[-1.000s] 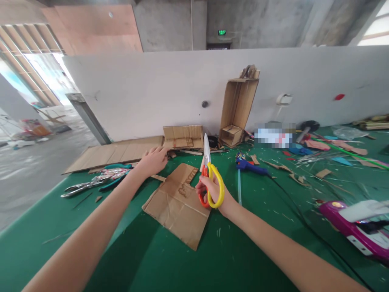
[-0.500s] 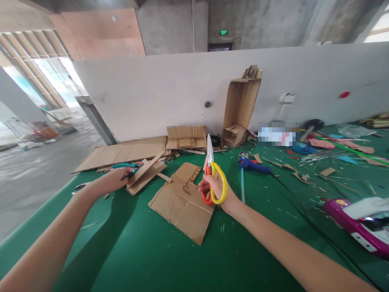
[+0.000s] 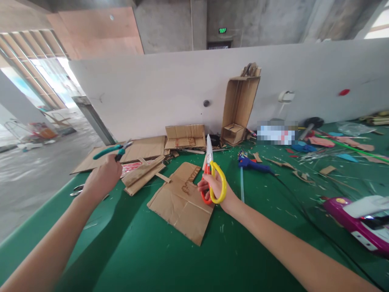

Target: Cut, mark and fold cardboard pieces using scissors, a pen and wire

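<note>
Scissors (image 3: 209,157), best kept with blades together and tips away, are grasped in the right hand (image 3: 218,188) over the flat cardboard's (image 3: 182,209) edge; beyond, the left hand (image 3: 103,175) grips pliers (image 3: 108,151), best held clear of the strips (image 3: 145,174).

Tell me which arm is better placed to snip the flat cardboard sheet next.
Likely the right: your right grip holds the scissors near the flat cardboard sheet. Your left grip is farther away, holding teal-handled pliers.

Scissors (image 3: 209,156) in the right fingers (image 3: 201,185) have yellow and orange-red handles; pliers (image 3: 105,151) in the left fingers (image 3: 113,164), teal. Under the right fingers, brown cardboard (image 3: 180,211) bears darker lettering. The tabletop (image 3: 170,263) is green.
</note>
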`<state>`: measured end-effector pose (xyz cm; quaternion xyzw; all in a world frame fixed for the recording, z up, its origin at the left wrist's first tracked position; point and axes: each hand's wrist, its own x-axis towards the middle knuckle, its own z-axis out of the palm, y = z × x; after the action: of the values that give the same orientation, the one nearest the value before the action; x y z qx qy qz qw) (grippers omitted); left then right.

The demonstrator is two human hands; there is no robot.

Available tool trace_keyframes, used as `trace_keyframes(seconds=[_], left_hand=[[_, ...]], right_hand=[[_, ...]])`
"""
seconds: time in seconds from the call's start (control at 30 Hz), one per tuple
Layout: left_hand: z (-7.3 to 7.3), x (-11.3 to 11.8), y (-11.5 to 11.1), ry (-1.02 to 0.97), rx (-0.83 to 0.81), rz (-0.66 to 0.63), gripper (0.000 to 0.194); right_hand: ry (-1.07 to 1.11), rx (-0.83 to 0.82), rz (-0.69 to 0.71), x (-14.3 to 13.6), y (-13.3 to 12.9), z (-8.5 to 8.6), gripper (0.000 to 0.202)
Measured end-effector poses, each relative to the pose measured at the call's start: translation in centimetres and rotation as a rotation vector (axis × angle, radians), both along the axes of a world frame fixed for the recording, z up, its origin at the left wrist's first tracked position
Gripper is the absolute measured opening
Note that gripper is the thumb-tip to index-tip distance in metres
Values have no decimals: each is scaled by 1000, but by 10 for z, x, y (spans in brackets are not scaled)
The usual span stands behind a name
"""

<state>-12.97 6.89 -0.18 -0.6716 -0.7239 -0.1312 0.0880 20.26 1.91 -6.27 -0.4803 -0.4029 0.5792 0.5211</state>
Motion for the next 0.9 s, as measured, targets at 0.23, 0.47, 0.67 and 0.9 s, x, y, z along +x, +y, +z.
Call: trace_keyframes(seconds=[0.23,0.47,0.67,0.9], left_hand=[[-9,30,-15,-117,-44,-96,83],[-39,29,-3,26,-31,-229,55],[-45,15,13,62,9,-219,48],[-30,17,16,121,-85,-53,44]], right_hand=[[9,4,-1,1,3,-5,34],[0,6,-9,0,3,-4,33],[0,9,-10,1,3,-5,31],[-3,13,6,2,3,-6,29]])
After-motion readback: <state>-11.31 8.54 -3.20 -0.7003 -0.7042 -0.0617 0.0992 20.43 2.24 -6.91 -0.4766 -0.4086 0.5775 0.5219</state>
